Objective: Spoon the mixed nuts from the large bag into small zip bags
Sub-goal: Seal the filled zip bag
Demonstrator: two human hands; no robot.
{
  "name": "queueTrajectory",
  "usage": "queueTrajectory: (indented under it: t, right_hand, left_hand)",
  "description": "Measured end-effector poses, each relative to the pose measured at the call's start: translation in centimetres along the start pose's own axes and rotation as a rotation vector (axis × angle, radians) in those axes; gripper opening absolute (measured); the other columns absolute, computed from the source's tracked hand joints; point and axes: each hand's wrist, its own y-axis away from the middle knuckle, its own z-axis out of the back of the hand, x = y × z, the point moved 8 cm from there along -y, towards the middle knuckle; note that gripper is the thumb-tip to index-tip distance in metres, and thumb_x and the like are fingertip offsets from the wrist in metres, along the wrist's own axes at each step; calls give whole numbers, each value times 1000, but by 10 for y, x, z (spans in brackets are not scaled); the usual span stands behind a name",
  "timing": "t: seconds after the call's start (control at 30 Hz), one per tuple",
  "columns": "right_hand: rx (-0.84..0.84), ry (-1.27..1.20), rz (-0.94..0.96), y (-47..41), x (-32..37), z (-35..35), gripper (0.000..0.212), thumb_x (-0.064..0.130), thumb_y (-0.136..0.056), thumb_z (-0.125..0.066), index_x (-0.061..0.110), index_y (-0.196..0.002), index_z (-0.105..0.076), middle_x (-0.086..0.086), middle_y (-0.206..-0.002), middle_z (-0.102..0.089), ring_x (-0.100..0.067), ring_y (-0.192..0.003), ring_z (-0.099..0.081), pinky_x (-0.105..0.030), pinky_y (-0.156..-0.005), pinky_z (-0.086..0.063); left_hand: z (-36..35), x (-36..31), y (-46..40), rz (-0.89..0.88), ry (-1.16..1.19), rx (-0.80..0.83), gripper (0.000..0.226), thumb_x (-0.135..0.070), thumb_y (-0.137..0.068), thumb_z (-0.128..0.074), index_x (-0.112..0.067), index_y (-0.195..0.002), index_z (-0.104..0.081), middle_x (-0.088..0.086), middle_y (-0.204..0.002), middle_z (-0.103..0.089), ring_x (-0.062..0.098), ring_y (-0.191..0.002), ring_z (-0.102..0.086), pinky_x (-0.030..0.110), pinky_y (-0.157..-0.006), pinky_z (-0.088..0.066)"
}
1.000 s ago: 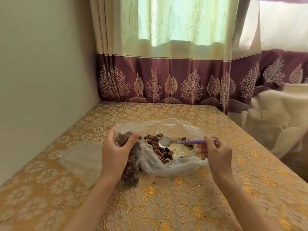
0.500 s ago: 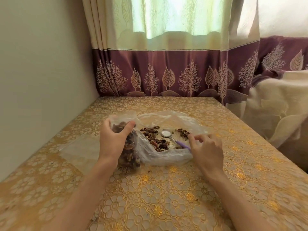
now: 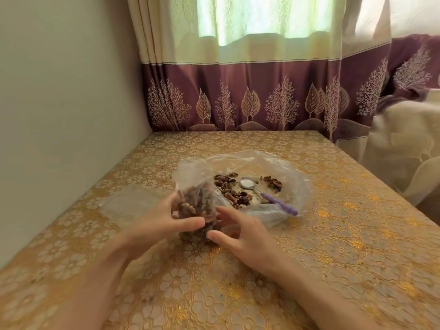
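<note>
A small clear zip bag (image 3: 194,201) full of mixed nuts stands upright on the table, its top open. My left hand (image 3: 164,222) grips it from the left, thumb across its front. My right hand (image 3: 240,231) reaches in from the right with spread fingers, fingertips touching the bag's lower side. Behind it lies the large clear bag (image 3: 285,167), spread open, with loose nuts (image 3: 228,186) inside. A spoon with a purple handle (image 3: 269,197) lies in the large bag, bowl up, free of any hand.
An empty flat zip bag (image 3: 128,206) lies on the gold flowered tablecloth (image 3: 333,246) left of my hands. A wall runs along the table's left side, curtains hang behind it, and the table's right edge drops off beside a cream-covered seat (image 3: 404,139).
My right hand has let go of the spoon, which now lies in the large bag, and moved left to the small bag. My left hand slid lower on that bag.
</note>
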Motion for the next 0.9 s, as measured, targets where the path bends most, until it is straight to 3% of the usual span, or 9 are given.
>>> queueTrajectory:
  t: [0.07, 0.17, 0.27, 0.37, 0.47, 0.6, 0.7, 0.77, 0.9]
  right_hand:
    - [14, -11, -2, -1, 0, -6, 61, 44, -81, -68, 26, -136, -48, 9, -120, -64, 0, -106, -59, -24, -93, -50]
    - [-9, -64, 1, -2, 2, -5, 49, 33, -81, -72, 24, -127, -54, 9, -113, -66, -2, -102, -61, -26, -91, -51]
    - [-55, -137, 37, 0, 5, 6, 38, 23, -81, -72, 35, -112, -54, 13, -104, -66, -3, -96, -64, -26, -86, -53]
    - [-62, -214, 65, 3, 7, 14, 43, 37, -76, -69, 29, -116, -54, 14, -107, -66, -5, -100, -63, -26, -87, -52]
    - [23, -183, 27, 3, 2, 10, 64, 47, -74, -68, 25, -130, -48, 13, -117, -63, -4, -107, -60, -29, -92, -51]
    - [197, -161, -24, 4, -2, -1, 59, 36, -77, -74, 38, -128, -44, 10, -120, -62, -2, -108, -60, -33, -95, -51]
    - [107, -204, 10, 3, 3, 7, 58, 27, -76, -77, 38, -122, -45, 7, -112, -65, -6, -101, -64, -34, -90, -53]
    - [37, -247, 39, 2, 8, 14, 61, 36, -71, -76, 38, -122, -44, 10, -110, -64, -4, -101, -62, -27, -88, -52]
    - [83, -259, 32, 3, 11, 18, 62, 47, -70, -74, 42, -123, -43, 12, -115, -63, -3, -107, -61, -25, -92, -51]
  left_hand:
    - [-1, 4, 0, -7, -26, 44, 56, -29, -62, -79, -30, -112, -53, -16, -101, -70, 2, -96, -65, 11, -74, -50]
    - [0, 0, -7, -52, -61, -52, 54, -28, -54, -80, -25, -105, -62, -13, -96, -72, 3, -91, -66, 18, -79, -51]
    - [-5, -12, -9, -120, -45, -102, 56, -29, -48, -83, -27, -100, -63, -15, -90, -73, 1, -84, -67, 11, -68, -51]
    - [-11, -22, -7, -194, -24, -67, 71, -29, -47, -91, -27, -110, -58, -12, -96, -72, 4, -90, -68, 13, -69, -51]
    - [-20, -16, -3, -137, -19, 40, 76, -42, -47, -82, -33, -116, -51, -9, -106, -70, 3, -99, -65, 16, -78, -52]
    - [-18, -7, -1, -77, -97, -25, 73, -45, -54, -87, -35, -119, -54, -9, -110, -68, 2, -101, -63, 27, -92, -51]
    - [-14, -16, 0, -156, -30, -83, 65, -38, -55, -81, -32, -116, -58, -11, -103, -71, 4, -97, -65, 24, -84, -54]
    - [-11, -26, 2, -249, 35, -89, 62, -34, -56, -85, -34, -112, -58, -15, -100, -71, 3, -94, -66, 15, -73, -53]
    - [-24, -25, 4, -276, 9, 24, 67, -37, -58, -83, -39, -118, -56, -12, -112, -68, 7, -100, -66, 18, -77, -53]
